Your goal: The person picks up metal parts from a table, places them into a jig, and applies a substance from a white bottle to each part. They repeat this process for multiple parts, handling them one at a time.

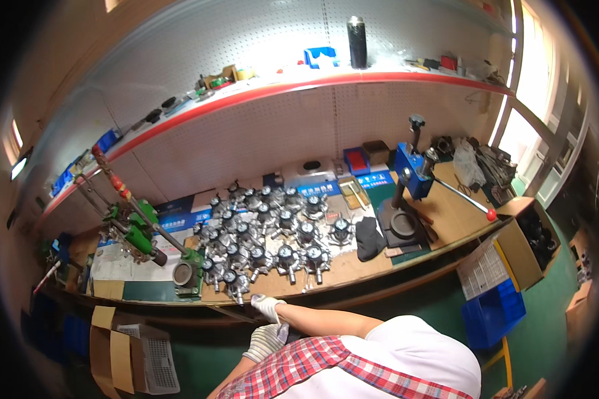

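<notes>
Head view: the right hand and left hand, both gloved, sit just off the near edge of the desk.
Right fingers: pointing left, near the closest metal part; I cannot tell whether they hold anything.
Left fingers: beside the right wrist; whether they are wide, narrow or pinching I cannot tell.
Metal parts: clustered mid-desk, dark round caps showing, between the green press on the left and the blue press on the right.
Good handling: gloves probably want a snug fit first; then grasp one body firmly, clear of its projecting stems, and lift it without dragging its crowded neighbours.
</notes>
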A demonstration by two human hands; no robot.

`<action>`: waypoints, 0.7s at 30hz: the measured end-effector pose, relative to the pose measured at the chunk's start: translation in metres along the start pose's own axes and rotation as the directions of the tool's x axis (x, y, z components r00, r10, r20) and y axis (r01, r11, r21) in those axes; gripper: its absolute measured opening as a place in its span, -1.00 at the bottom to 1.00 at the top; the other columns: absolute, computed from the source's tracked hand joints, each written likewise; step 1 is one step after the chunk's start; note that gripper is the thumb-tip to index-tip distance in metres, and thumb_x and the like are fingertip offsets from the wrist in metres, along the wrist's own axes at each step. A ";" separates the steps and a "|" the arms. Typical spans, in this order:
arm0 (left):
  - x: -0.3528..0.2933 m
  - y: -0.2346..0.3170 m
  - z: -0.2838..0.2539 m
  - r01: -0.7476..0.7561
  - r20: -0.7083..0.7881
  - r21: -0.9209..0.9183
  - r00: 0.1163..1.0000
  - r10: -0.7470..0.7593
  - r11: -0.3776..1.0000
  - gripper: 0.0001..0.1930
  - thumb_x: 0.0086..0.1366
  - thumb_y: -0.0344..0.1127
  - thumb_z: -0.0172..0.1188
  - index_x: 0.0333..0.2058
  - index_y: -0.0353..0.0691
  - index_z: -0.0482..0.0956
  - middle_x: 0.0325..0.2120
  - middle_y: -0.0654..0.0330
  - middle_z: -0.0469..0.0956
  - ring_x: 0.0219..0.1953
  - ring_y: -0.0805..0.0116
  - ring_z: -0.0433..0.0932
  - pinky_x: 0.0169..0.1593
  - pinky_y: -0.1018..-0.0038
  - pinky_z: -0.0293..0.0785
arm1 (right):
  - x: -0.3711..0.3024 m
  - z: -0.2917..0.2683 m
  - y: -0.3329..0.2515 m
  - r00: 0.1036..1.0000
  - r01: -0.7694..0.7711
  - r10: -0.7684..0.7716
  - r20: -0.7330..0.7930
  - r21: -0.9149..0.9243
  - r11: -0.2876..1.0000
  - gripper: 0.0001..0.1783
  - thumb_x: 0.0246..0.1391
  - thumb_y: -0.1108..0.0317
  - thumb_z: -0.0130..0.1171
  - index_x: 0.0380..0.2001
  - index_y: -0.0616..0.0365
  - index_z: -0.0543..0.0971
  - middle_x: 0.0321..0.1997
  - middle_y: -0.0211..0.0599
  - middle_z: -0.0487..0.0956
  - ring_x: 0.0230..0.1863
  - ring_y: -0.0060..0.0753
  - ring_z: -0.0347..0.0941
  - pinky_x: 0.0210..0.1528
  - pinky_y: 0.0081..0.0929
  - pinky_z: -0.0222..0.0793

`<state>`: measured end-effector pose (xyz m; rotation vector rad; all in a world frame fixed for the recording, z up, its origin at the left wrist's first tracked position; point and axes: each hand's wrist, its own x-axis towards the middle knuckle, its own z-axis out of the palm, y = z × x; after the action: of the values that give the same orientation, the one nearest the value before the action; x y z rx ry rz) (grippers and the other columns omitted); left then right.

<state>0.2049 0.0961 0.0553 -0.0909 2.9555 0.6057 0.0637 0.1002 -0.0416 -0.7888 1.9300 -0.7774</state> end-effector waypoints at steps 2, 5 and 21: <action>0.008 0.014 0.008 -0.088 0.078 -0.059 0.993 0.092 0.994 -0.46 0.42 0.03 -0.21 -0.50 -0.23 0.59 -0.55 -0.09 0.59 -0.47 -0.15 0.59 -0.33 -0.01 0.47 | 0.030 0.015 0.058 0.995 -0.028 0.087 -0.042 0.736 0.676 -0.48 0.38 -0.03 -0.28 0.24 -0.04 0.36 0.29 -0.38 0.40 0.34 -0.36 0.26 0.21 -0.12 0.22; 0.006 0.006 0.023 -0.083 0.097 -0.048 0.991 0.088 0.995 -0.50 0.41 0.02 -0.19 -0.42 -0.23 0.59 -0.47 -0.08 0.61 -0.40 -0.14 0.60 -0.29 0.02 0.47 | 0.000 0.010 0.056 1.000 0.013 0.001 -0.014 0.959 0.284 -0.31 0.36 -0.25 -0.39 0.33 -0.09 0.28 0.40 -0.43 0.32 0.38 -0.29 0.22 0.33 0.12 0.00; 0.041 0.005 -0.022 -0.018 -0.130 -0.295 0.991 -0.022 0.955 -0.64 0.42 0.00 -0.03 -0.24 -0.14 0.61 -0.33 -0.07 0.62 -0.27 -0.12 0.60 -0.18 0.06 0.49 | 0.028 -0.076 0.044 0.960 0.188 -0.023 -0.277 0.585 0.789 -0.54 0.34 -0.03 -0.06 -0.18 0.18 0.54 -0.27 -0.27 0.62 -0.36 -0.31 0.55 -0.25 -0.36 0.47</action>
<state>0.1616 0.0904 0.0715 -0.1674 2.9633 1.0794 -0.0244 0.1208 -0.0575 -0.4048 1.6908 -1.5396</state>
